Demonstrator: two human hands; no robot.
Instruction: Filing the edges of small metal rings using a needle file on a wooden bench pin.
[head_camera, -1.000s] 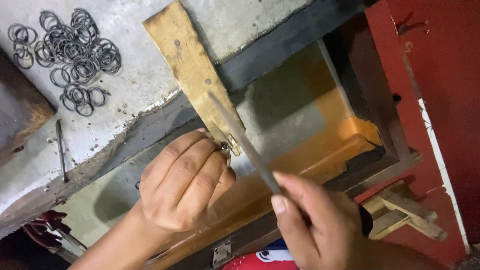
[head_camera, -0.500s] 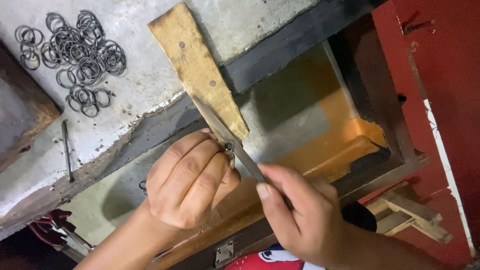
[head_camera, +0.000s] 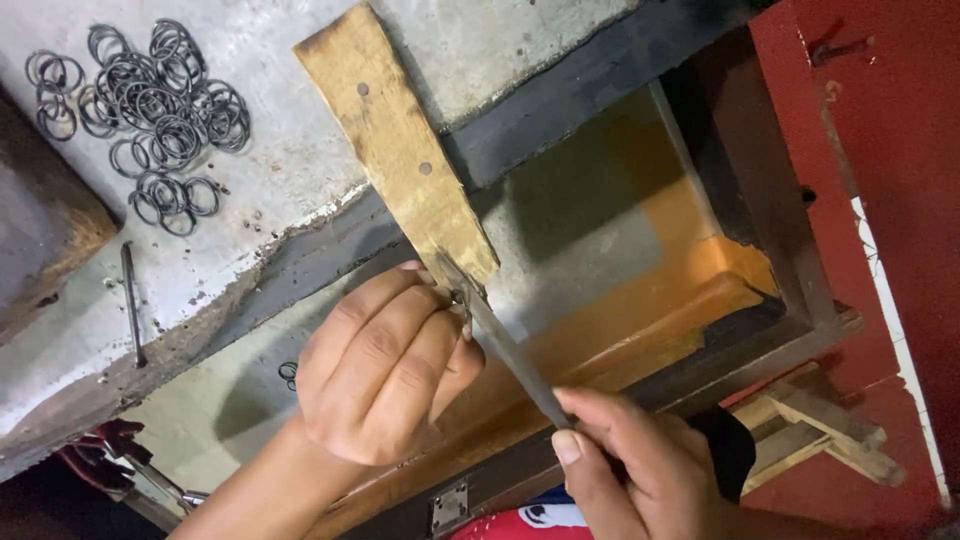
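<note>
My left hand (head_camera: 385, 365) pinches a small metal ring (head_camera: 460, 298) against the worn end of a wooden bench peg (head_camera: 395, 150) that juts out from the workbench. My right hand (head_camera: 640, 475) grips the black handle of a flat metal file (head_camera: 505, 345). The file's tip lies on the ring at the peg's end, just beyond my left fingertips. The ring is mostly hidden by my fingers.
A heap of several metal wire rings (head_camera: 150, 110) lies on the grey bench top (head_camera: 280, 170) at upper left, beside a thin metal rod (head_camera: 131, 300). One loose ring (head_camera: 288, 373) lies below the bench edge. An orange-lit tray (head_camera: 680, 300) and red frame (head_camera: 880, 180) sit to the right.
My right hand has drawn back toward me and to the left, pulling the file along the ring; less of the blade shows beyond the peg. My left hand has stayed at the peg's end.
</note>
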